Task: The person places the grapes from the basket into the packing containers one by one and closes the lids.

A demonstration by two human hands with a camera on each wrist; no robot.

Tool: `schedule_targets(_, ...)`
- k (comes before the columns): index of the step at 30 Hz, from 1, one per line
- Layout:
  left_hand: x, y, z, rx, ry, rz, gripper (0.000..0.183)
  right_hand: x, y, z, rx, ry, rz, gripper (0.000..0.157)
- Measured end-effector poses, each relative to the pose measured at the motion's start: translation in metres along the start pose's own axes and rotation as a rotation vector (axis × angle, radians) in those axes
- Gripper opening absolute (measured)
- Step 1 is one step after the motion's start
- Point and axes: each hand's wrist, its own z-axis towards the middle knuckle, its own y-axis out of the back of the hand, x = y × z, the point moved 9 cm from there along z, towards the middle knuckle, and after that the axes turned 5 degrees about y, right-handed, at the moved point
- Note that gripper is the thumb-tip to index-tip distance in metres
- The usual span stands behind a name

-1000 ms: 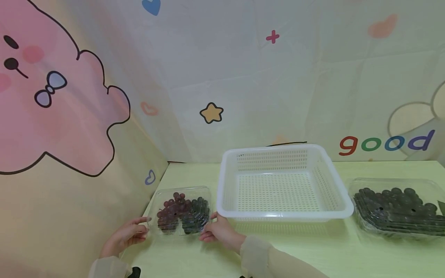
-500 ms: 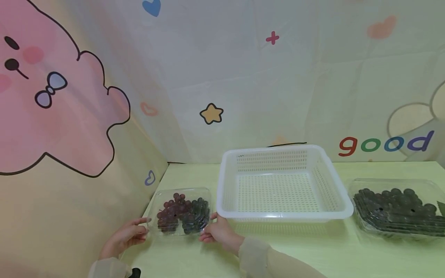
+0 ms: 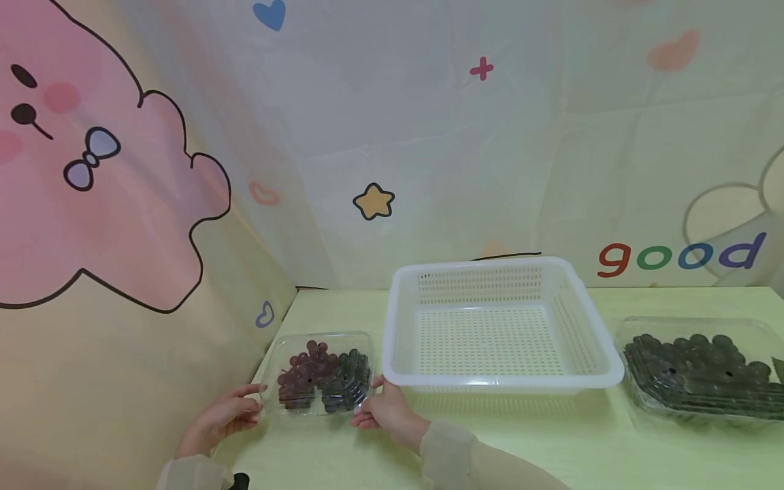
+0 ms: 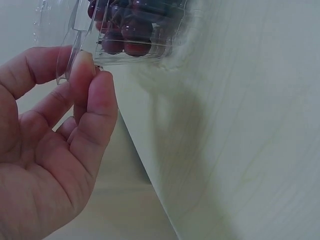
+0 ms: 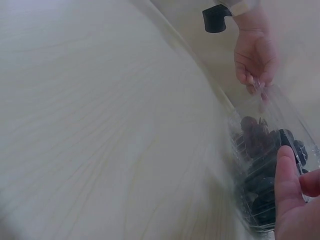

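A clear plastic clamshell box (image 3: 327,403) sits at the left of the table in the head view. Red grapes (image 3: 306,371) fill its left part and dark grapes (image 3: 352,381) its right. My left hand (image 3: 223,416) pinches the box's rim at its left side; the left wrist view shows that hand's curled fingers (image 4: 97,107) at the rim. At the box's right front corner my right hand (image 3: 392,412) holds on, its thumb (image 5: 286,175) lying along the plastic in the right wrist view. Some of the right fingers are hidden.
A white perforated basket (image 3: 490,379) stands right of the box, close to it. Farther right is a larger clear box (image 3: 704,371) of dark grapes, cut by the frame's edge. A printed curtain (image 3: 459,150) hangs behind the pale table (image 3: 490,442).
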Motion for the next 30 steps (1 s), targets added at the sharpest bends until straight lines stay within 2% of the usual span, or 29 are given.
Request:
schedule_targets(7, 0.004, 0.001, 0.004, -0.038, 0.028, 0.015, 0.055, 0.000, 0.001, 0.000, 0.011, 0.001, 0.011, 0.034)
schedule_targets(12, 0.006, 0.006, 0.004, -0.124, 0.068, 0.060, 0.052, -0.002, 0.002, 0.000, 0.044, -0.003, 0.017, 0.036)
schedule_targets(17, 0.002, 0.010, 0.004, -0.175, 0.078, 0.119, 0.058, -0.001, 0.004, -0.002, 0.069, 0.013, -0.007, 0.034)
schedule_targets(22, -0.014, 0.010, 0.002, -0.206, -0.002, 0.168, 0.058, -0.002, 0.008, -0.006, 0.084, 0.009, -0.062, 0.034)
schedule_targets(25, -0.030, 0.009, -0.002, -0.241, -0.070, 0.170, 0.060, -0.001, 0.009, -0.009, 0.098, 0.005, -0.094, 0.036)
schedule_targets(30, -0.054, 0.009, -0.008, -0.324, -0.130, 0.191, 0.059, 0.003, 0.011, -0.017, 0.129, 0.010, -0.145, 0.036)
